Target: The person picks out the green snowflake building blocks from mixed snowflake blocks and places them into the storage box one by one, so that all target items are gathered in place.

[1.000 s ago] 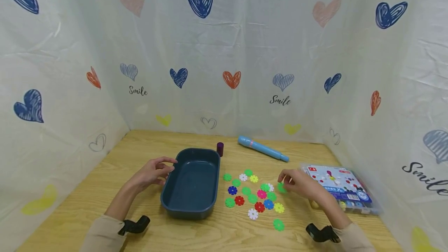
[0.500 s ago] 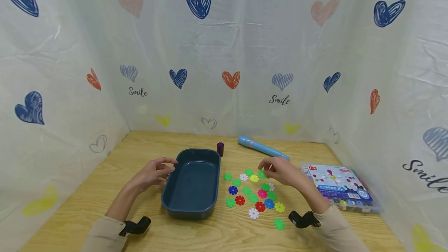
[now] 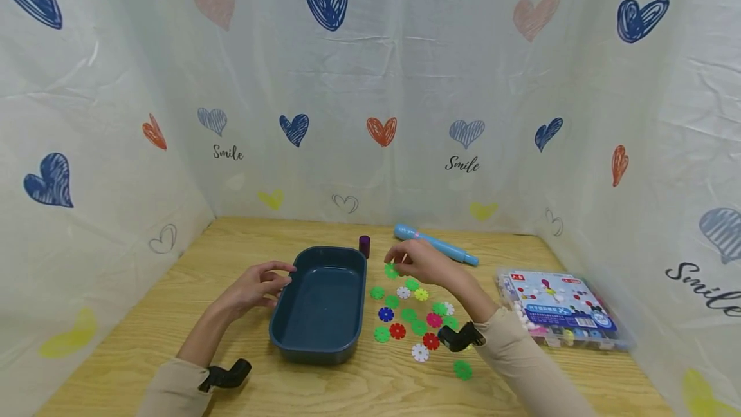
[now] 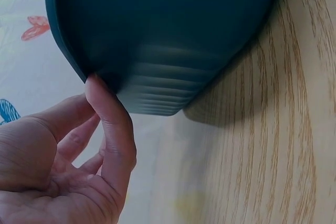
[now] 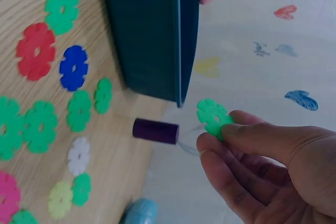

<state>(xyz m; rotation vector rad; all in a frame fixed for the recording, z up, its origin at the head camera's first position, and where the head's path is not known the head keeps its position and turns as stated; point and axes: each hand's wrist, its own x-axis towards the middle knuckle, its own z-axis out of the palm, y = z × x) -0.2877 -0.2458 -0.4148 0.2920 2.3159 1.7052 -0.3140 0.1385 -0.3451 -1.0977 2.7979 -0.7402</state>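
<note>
My right hand (image 3: 425,264) pinches a green notched plastic disc (image 5: 212,115) between thumb and fingertips. It is raised behind the scattered discs, to the right of a dark blue basin (image 3: 317,356). My left hand (image 3: 255,287) is at the basin's left side, its fingers loosely bent and a fingertip right at the rim in the left wrist view. On the table lie several notched discs, among them a blue disc (image 3: 385,315), a pink disc (image 3: 433,320) and a white disc (image 3: 420,352). My right forearm hides part of the group.
A dark purple cylinder (image 3: 364,246) stands by the basin's back right corner. Behind the discs lies a light blue tube-like stick (image 3: 457,253). A clear plastic box (image 3: 564,307) with a printed sheet sits at the right. Heart-printed curtains (image 3: 370,82) enclose the wooden table (image 3: 278,230).
My right hand has moved left and away from me, from beside the clear box towards the basin, carrying the green disc. The left hand has stayed at the basin's rim.
</note>
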